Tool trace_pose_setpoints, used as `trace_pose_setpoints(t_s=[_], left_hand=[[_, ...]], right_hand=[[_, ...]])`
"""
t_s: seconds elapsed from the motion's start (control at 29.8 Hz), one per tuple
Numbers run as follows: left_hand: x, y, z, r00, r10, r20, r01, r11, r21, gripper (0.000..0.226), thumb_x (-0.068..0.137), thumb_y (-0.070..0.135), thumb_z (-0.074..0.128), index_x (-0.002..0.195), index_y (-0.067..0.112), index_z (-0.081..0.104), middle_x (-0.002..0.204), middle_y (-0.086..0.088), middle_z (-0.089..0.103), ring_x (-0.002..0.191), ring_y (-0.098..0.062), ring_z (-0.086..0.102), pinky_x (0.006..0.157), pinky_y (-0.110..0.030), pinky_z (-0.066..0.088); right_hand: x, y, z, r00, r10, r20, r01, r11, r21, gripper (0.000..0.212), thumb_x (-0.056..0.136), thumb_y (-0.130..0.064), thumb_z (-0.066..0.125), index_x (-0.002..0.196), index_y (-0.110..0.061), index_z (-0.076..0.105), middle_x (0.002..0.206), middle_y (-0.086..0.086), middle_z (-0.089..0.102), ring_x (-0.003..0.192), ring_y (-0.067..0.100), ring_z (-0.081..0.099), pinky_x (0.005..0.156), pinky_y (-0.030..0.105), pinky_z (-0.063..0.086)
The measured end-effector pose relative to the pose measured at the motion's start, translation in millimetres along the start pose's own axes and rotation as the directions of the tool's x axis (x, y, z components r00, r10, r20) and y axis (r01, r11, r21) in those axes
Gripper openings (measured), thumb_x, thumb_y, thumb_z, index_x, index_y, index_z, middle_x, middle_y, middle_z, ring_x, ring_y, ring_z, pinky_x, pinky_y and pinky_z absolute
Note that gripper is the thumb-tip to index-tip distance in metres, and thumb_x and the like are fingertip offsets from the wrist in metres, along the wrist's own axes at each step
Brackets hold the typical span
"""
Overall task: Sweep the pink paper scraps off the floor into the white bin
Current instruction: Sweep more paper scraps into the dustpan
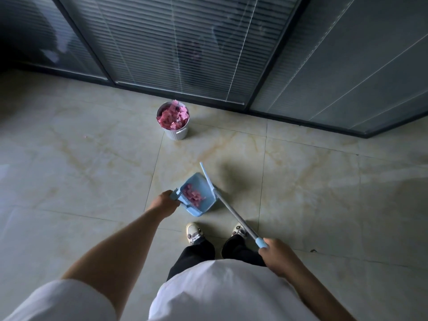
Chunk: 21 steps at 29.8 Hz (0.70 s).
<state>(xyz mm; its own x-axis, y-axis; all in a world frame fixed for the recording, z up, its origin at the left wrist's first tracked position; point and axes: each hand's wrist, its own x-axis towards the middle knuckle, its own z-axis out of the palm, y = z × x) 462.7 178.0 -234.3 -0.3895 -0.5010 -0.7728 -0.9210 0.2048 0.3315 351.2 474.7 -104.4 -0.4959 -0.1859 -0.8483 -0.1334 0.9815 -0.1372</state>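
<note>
From the head view, the step in hand looks like the carry: a load of pink paper scraps (193,195) sits in the blue dustpan (196,193), which seems lifted clear of the floor (92,172) in front of the person's shoes (193,232). The left hand (165,200) has its grip curled round the dustpan's handle at the pan's near-left corner. The right hand (276,256) has its grip wrapped round the blue end of the broom handle (234,216); the shaft slants up and away past the pan's right edge to the narrow broom head (207,176).

The white bin (176,132) stands well apart from the pan, ahead and near the foot of the glass partition (185,54). It is already heaped to the rim with pink scraps, one piece poking above the edge.

The next move, as I judge it, calls for keeping the pan level on the way over, then tipping it low over the bin; being so full, it may spill.

The scraps are small, torn and light. One tiny pink fleck (84,136) lies on the tiles left of the bin.
</note>
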Motion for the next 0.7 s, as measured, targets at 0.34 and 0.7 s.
trace_pose_setpoints(t_s=[0.34,0.7], left_hand=[[-55.1,-17.0,-31.8,0.959,-0.021,0.282,0.243,0.57,-0.785,0.006,0.093,0.02,0.052,0.093,0.018,0.045,0.069,-0.008,0.048,0.048,-0.015,0.04,0.046,-0.022,0.037],[-118.6,15.3,-96.0,0.963,-0.219,-0.156,-0.149,0.049,-0.988,0.038,0.096,0.044,0.048,0.07,0.018,0.04,0.041,0.0,0.035,0.029,-0.01,0.027,0.033,-0.012,0.023]], right_hand=[[36.7,-3.3,-13.5,0.973,0.109,-0.203,-0.047,0.956,0.29,0.032,0.087,-0.014,0.053,0.058,-0.014,0.04,0.05,0.001,0.04,0.053,0.023,0.041,0.046,0.027,0.025],[87.3,-48.7,-19.9,0.991,0.124,-0.057,-0.065,0.796,0.602,0.024,0.093,-0.019,0.048,0.077,-0.004,0.056,0.05,0.01,0.042,0.035,0.015,0.031,0.039,0.014,0.021]])
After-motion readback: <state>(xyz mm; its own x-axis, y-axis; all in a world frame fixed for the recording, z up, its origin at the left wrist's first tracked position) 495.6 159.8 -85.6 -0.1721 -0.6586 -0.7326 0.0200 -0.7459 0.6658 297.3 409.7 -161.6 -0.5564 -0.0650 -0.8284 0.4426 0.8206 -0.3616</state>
